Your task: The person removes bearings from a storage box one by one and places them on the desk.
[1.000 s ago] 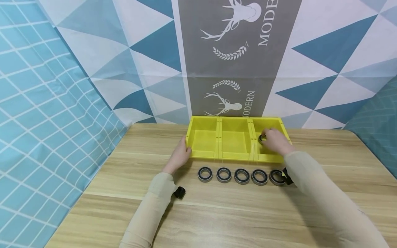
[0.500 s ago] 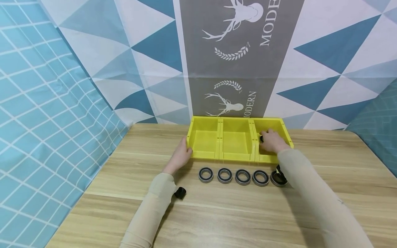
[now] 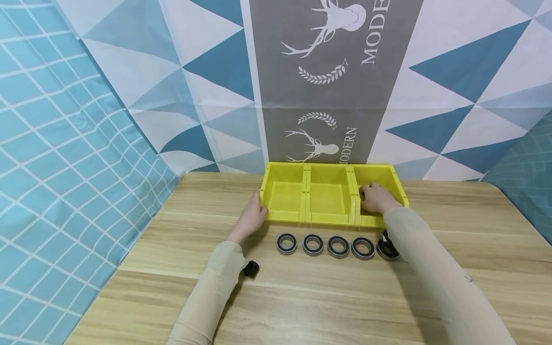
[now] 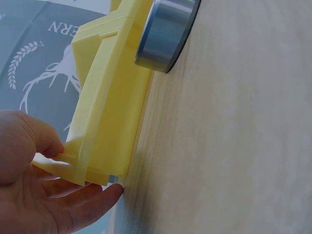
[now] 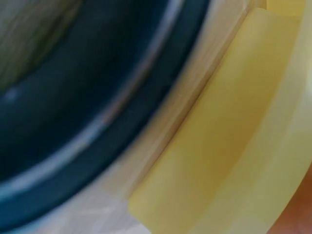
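A yellow three-compartment bin (image 3: 329, 219) stands at the back of the table. My left hand (image 3: 252, 214) grips its left end; in the left wrist view the thumb lies over the edge and the fingers are beneath. My right hand (image 3: 377, 198) is down inside the right compartment and pinches a dark ring, a ball bearing (image 3: 362, 195), mostly hidden by the fingers. Several bearings (image 3: 338, 247) lie in a row in front of the bin. The rightmost bearing (image 3: 386, 250) sits partly under the right wrist's camera, and its black ring fills much of the right wrist view.
The wooden table (image 3: 302, 302) stretches out before the bin. Behind it hangs a patterned cloth (image 3: 319, 86). A blue checked cloth (image 3: 77, 167) covers the left side. Black wrist cameras stick out beneath both sleeves.
My right hand has moved slightly left and deeper into the right compartment, and less of its bearing shows. The right forearm has shifted left. My left hand keeps its grip on the bin.
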The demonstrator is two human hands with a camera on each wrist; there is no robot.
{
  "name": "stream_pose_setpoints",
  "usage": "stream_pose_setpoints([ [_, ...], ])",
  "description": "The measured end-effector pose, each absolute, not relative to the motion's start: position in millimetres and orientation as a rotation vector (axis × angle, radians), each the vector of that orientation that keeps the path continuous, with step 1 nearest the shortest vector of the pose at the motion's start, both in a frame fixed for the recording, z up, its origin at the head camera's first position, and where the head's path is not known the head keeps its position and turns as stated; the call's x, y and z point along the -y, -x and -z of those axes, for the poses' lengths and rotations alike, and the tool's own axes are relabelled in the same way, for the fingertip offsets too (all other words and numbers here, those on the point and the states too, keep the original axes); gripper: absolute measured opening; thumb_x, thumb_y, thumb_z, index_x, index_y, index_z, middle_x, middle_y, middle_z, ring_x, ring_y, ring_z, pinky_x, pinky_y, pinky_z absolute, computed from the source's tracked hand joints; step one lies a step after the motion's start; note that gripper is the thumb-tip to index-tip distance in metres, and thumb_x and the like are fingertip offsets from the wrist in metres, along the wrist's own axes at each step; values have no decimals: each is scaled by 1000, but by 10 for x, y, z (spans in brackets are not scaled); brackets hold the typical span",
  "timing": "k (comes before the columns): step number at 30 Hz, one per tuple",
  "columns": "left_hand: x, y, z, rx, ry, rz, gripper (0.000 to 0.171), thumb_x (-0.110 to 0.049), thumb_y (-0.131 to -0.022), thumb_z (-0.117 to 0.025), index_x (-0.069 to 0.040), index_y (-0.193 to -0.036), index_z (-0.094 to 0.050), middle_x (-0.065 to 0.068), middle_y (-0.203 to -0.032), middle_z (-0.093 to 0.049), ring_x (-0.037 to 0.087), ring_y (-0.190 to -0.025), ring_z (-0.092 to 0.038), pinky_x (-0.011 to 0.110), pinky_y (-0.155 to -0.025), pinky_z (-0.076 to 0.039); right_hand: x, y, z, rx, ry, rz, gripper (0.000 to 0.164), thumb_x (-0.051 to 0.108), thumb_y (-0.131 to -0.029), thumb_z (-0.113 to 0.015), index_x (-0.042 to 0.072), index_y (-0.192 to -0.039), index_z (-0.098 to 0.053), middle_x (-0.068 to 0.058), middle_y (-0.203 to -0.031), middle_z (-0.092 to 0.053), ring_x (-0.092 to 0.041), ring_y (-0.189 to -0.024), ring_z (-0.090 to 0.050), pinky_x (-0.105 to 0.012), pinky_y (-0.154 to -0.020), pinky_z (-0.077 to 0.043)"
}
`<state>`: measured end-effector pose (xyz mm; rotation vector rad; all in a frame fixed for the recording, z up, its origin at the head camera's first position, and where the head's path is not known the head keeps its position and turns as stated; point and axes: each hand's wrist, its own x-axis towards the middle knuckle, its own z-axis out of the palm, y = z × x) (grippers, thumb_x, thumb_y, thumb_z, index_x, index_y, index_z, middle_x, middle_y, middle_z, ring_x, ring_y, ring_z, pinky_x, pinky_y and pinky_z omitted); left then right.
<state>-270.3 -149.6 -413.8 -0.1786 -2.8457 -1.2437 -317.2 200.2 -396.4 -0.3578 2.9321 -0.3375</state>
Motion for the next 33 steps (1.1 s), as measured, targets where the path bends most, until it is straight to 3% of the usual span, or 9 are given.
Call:
stream_pose_setpoints([
  [12, 1495, 2702, 4141, 2846, 188, 1234, 46, -6, -92, -40, -1, -136, -27, 17, -130, -43, 26, -117, -45, 42, -102, -35, -2019, 3190, 3997, -2966, 373, 285, 44, 12, -87, -48, -5, -128, -45, -35, -124, -37, -50, -110, -41, -60, -91, -36],
  [19, 1496, 2695, 4131, 2844, 191, 1233, 47, -6, -92, -40, -1, -136, -26, 17, -130, -43, 26, -116, -46, 43, -102, -36, -2042, 3189, 3978, -3016, 428, 286, 43, 10, -82, -57, -7, -121, -49, -31, -113, -46, -42, -99, -49, -54, -84, -43],
  [33, 1503, 2703, 4139, 2852, 182, 1253, 47, -8, -93, -38, -2, -137, -25, 17, -131, -42, 26, -120, -44, 43, -103, -35, -2098, 3088, 3926, -3077, 503, 296, 46, 15, -81, -61, -6, -121, -51, -32, -111, -46, -41, -94, -52, -53, -81, -44],
])
